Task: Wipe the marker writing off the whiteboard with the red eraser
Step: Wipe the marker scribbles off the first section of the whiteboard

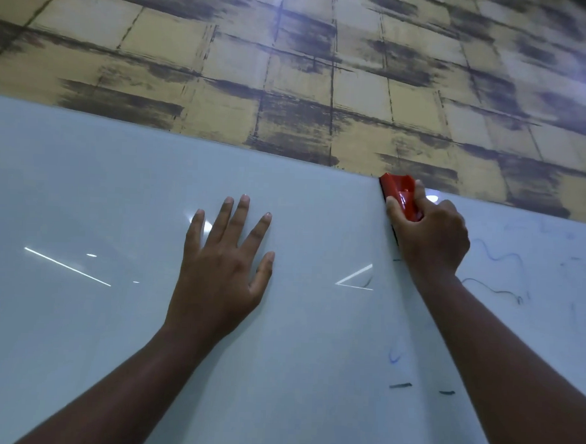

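From my remote seat I see a pale whiteboard [120, 182] filling the lower view, with patterned yellow-and-grey wallpaper [290, 72] above its top edge. My right hand [430, 236] grips the red eraser [400, 195], fingers [419, 189] and thumb curled round its plastic back, holding it against the board right at the top edge. My left hand [223, 262] lies flat on the board well to the left, fingers straight and spread, bracing.

Faint blue marker scribbles [502, 272] remain to the right of the eraser, and short dark dashes [400, 386] sit lower down near my right forearm; more may be hidden under the arm, I cannot be sure.

To wipe well, I would keep the felt flat, press evenly, and pull long overlapping strokes down and rightward through the scribbles, finishing with the low dashes.
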A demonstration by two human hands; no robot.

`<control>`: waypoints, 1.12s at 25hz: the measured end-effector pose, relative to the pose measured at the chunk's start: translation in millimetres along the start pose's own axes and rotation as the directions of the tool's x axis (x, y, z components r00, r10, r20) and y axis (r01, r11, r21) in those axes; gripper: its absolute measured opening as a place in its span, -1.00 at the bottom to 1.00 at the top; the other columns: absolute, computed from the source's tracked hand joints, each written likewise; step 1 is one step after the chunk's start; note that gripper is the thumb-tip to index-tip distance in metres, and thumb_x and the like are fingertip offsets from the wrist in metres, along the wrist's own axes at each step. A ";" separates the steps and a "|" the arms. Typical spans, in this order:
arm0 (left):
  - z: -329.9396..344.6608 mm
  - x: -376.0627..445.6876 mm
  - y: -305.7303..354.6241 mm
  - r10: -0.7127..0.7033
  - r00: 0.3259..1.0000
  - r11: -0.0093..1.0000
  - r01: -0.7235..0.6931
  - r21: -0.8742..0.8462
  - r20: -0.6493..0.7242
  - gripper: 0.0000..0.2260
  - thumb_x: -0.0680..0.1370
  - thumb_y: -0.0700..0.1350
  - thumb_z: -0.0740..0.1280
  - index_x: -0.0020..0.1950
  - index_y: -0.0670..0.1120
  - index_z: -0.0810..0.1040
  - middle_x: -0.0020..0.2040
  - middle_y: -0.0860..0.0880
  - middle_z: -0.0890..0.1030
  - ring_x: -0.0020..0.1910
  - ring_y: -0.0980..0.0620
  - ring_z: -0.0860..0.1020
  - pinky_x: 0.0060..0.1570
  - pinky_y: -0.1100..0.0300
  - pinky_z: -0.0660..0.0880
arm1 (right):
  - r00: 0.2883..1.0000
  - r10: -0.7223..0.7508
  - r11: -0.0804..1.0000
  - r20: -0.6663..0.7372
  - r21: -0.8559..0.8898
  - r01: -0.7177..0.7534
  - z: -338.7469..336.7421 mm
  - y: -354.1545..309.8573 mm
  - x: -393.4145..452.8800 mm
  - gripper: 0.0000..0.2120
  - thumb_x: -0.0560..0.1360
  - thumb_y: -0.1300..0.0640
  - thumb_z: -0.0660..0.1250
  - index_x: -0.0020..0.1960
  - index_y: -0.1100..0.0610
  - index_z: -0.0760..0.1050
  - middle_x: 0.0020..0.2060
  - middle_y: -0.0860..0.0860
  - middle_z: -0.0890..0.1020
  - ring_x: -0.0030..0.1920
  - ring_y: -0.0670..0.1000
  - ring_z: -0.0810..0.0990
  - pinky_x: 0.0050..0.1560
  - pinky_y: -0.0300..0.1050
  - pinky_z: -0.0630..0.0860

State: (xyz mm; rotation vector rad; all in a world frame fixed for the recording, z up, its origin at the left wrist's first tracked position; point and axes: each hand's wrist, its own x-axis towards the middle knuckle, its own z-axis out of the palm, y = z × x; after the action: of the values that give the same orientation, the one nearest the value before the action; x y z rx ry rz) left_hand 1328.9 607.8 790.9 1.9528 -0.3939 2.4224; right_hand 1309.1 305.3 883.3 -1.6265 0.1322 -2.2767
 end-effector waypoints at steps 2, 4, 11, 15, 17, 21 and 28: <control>-0.3 0.4 0.1 0.000 1.000 1.000 0.000 0.016 -0.023 -0.45 0.69 0.13 0.08 0.65 -0.04 0.38 0.67 -0.19 0.30 0.67 -0.15 0.25 0.62 -0.25 0.13 | 1.000 0.026 0.999 -0.013 0.020 -0.025 0.2 0.1 -5.9 -0.39 0.58 -0.33 0.27 0.53 -0.06 0.44 -0.12 0.08 0.48 0.01 0.20 0.57 -0.11 -0.06 0.39; -1.2 -2.9 2.4 -0.006 0.999 1.000 0.007 0.021 -0.048 -0.46 0.69 0.10 0.10 0.62 -0.08 0.42 0.64 -0.21 0.35 0.65 -0.15 0.30 0.59 -0.23 0.18 | 1.000 0.021 0.999 -0.012 0.027 -0.021 -1.6 -5.2 -18.2 -0.40 0.58 -0.31 0.28 0.54 -0.06 0.43 -0.13 0.04 0.43 0.02 0.18 0.55 -0.10 -0.08 0.35; -3.5 -6.6 8.0 -0.026 1.000 0.999 0.026 -0.035 -0.003 -0.46 0.70 0.07 0.10 0.65 -0.12 0.37 0.66 -0.22 0.30 0.67 -0.17 0.25 0.63 -0.21 0.17 | 0.957 -0.283 0.959 0.070 0.048 0.280 -14.4 -54.1 -82.2 -0.38 0.59 -0.30 0.23 0.56 -0.02 0.41 -0.16 0.09 0.45 -0.16 0.12 0.48 -0.25 -0.03 0.48; -3.2 -10.5 5.8 -0.017 0.998 0.998 0.021 -0.067 0.052 -0.42 0.71 0.12 0.04 0.70 -0.10 0.26 0.70 -0.20 0.20 0.71 -0.15 0.14 0.64 -0.24 0.15 | 0.896 -0.438 0.896 0.066 0.112 0.430 -26.4 -70.7 -126.1 -0.34 0.61 -0.33 0.16 0.57 0.03 0.40 -0.14 0.08 0.51 -0.19 -0.02 0.40 -0.27 -0.15 0.41; -2.7 -11.3 5.8 -0.019 0.998 0.997 0.024 -0.071 0.062 -0.41 0.72 0.13 0.01 0.71 -0.10 0.22 0.71 -0.18 0.17 0.71 -0.15 0.10 0.65 -0.23 0.12 | 0.894 -0.442 0.895 0.075 0.106 0.433 -29.8 -71.3 -130.5 -0.33 0.61 -0.35 0.14 0.56 0.04 0.42 -0.15 0.07 0.54 -0.20 -0.05 0.38 -0.26 -0.19 0.37; -4.5 -18.4 5.9 -0.011 0.997 0.999 0.014 -0.045 0.071 -0.40 0.72 0.13 -0.03 0.73 -0.10 0.15 0.73 -0.17 0.09 0.72 -0.14 0.05 0.66 -0.23 0.08 | 0.874 -0.482 0.876 0.059 0.029 0.481 -39.8 -62.1 -131.2 -0.36 0.61 -0.33 0.17 0.53 0.03 0.45 -0.22 0.04 0.48 -0.25 -0.07 0.32 -0.27 -0.19 0.27; -12.4 -44.9 7.4 0.014 0.994 0.999 -0.011 -0.031 0.106 -0.39 0.73 0.10 0.01 0.74 -0.15 0.09 0.74 -0.18 0.02 0.73 -0.14 -0.02 0.66 -0.24 0.03 | 0.937 -0.335 0.936 0.101 -0.080 0.344 -42.3 -6.7 -98.5 -0.39 0.61 -0.32 0.17 0.54 -0.03 0.43 -0.21 0.08 0.42 -0.26 0.11 0.44 -0.33 -0.11 0.35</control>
State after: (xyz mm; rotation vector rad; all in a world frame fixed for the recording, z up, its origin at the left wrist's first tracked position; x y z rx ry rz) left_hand 1325.9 609.9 743.9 2.0786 -0.4432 2.3123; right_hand 1296.5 338.5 782.0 -1.9233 -0.0685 -2.4765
